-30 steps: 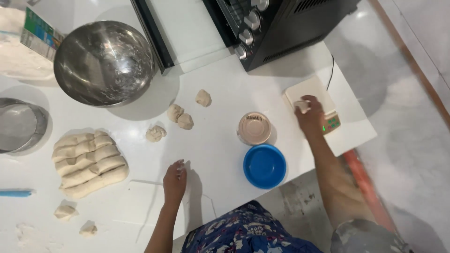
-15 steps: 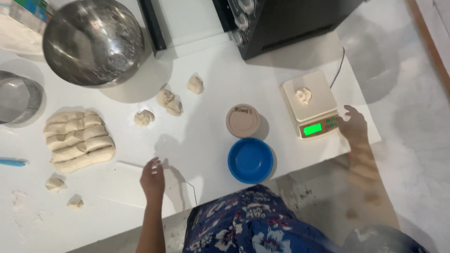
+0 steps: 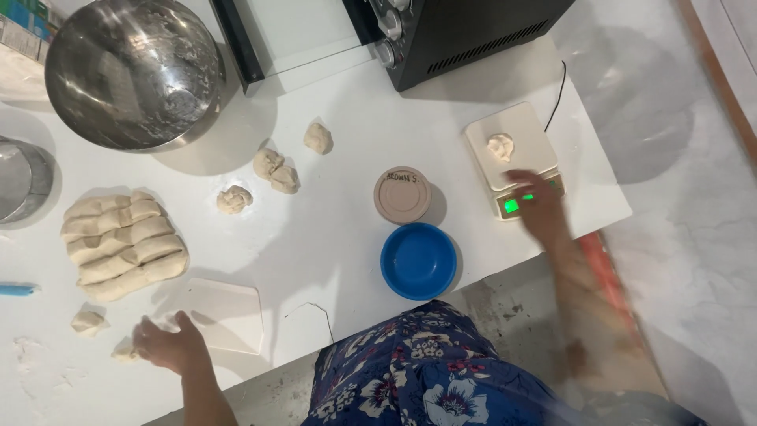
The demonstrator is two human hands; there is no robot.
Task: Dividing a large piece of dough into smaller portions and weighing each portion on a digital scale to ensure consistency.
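A white flat worktop (image 3: 339,260) is seen from above, its left and near edges cut off by the frame. A black countertop oven (image 3: 441,31) with its glass door dropped open is cropped at the top, so only its front and side vents are shown. A large round stainless steel mixing bowl (image 3: 132,72) is set at upper left; beside it a grey metal round tin (image 3: 22,180) is half cut off at the left edge. A scored slab of pale dough (image 3: 122,244) is laid below the bowl. A white square digital kitchen scale (image 3: 512,154) with a lit green display is placed near the right edge, a small dough lump (image 3: 500,147) resting on its platform. A blue round plastic bowl (image 3: 419,260) and a beige round lidded tub (image 3: 402,196) are set just beside each other mid-table. A white flat plastic scraper (image 3: 221,314) is laid near the front edge. Four loose dough pieces (image 3: 272,167) are scattered between bowl and tub. The right hand (image 3: 535,201) is blurred over the scale's display, fingers spread, nothing gripped; whether contact is made cannot be told. The left hand (image 3: 167,343) is pressed flat and open on the worktop, touching a small dough scrap (image 3: 124,350) partly hidden beneath it.
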